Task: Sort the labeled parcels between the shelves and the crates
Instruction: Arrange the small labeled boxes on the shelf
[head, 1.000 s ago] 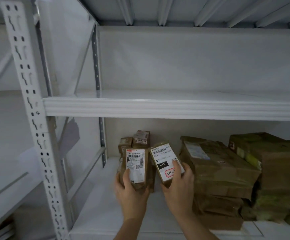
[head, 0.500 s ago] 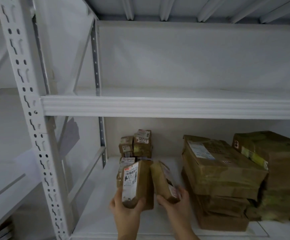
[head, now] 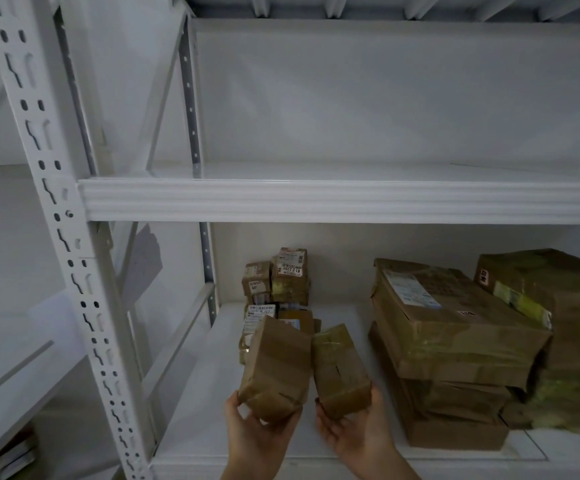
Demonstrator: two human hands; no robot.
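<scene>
I hold two small brown cardboard parcels side by side over the lower shelf. My left hand grips the left parcel by its near end. The right parcel is gripped from below by my right hand. Both parcels show plain taped sides; their labels are turned away. Behind them, a pile of small labeled parcels stands at the shelf's back left.
Large taped cardboard boxes are stacked on the right of the lower shelf, more at the far right. The upper shelf carries nothing visible. A white perforated upright stands at the left.
Both parcels have come down and toward me, away from the pile, and have turned so their white labels no longer face me. My hands have dropped lower in view.
</scene>
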